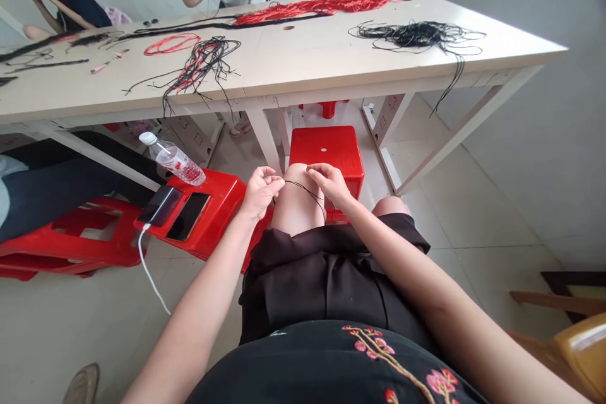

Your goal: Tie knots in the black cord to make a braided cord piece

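Left hand: My left hand [259, 192], at the centre of the frame, had thumb and fingers pinched on the thin black cord [299, 184].
Right hand: My right hand [331, 183], just right of centre, had its fingertips drawn together close to the strands; whether they gripped any, I could not tell.
Black cord: It ran in fine, slack strands from my left fingertips, over my bare knee [296, 211], and curved down below my right hand.
Work done: A length was out of the bundles and between my hands, so I judged the handling of it begun.
Work left: I could make out no knot or braid along its visible stretch, so I took most of the work on it to be unfinished; the exact stage was too small to read.
Loose stock: On the table [293, 69], a black bundle [416, 35] lay at upper right, a long red bundle [322, 7] at upper centre, and a red-and-black tangle [201, 66] at upper left, all loose.
Beside me: A red stool [222, 192], left of centre, bore a bottle [175, 161] and a phone [188, 216].
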Tool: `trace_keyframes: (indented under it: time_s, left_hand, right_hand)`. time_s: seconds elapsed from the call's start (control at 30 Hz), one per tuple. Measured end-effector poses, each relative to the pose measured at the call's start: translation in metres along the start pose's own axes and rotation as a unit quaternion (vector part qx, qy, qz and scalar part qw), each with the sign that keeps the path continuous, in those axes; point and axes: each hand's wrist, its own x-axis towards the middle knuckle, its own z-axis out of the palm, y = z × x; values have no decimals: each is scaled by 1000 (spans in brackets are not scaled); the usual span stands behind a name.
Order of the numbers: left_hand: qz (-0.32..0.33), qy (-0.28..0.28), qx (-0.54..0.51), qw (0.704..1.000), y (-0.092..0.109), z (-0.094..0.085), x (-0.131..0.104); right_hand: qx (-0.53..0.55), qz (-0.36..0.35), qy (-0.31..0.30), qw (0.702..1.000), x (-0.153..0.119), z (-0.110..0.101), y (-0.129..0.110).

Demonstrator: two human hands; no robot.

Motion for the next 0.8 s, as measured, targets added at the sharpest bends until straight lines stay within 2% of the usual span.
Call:
trace_keyframes:
  time_s: [0.13, 0.23, 0.3, 0.43, 0.5, 0.6, 0.67, 0.8]
  left_hand:
    - [22, -6, -9, 1000, 6, 3, -13]
    - [46, -14, -2, 999, 6, 1, -15]
    - [70, 10, 9, 997, 8, -6, -9]
    - [59, 183, -68, 979, 25, -40, 18]
    - [74, 230, -99, 965, 41, -65, 25]
    - [128, 267, -99, 950, 63, -100, 20]
    - [151, 281, -95, 943, 73, -118, 9]
    - [178, 300, -101, 932, 80, -134, -9]
  right_hand:
    - [69, -31, -30, 997, -23, 8, 1]
    - [39, -39, -55, 997, -28, 12, -2]
    - [10, -31, -67, 997, -29, 14, -5]
    - [-10, -44, -81, 996, -32, 20, -14]
    - [-8, -65, -93, 994, -37, 25, -15]
    - [-30, -62, -91, 993, -45, 32, -6]
    - [-49, -63, -90, 993, -50, 35, 3]
    - [-68, -68, -90, 991, -58, 39, 14]
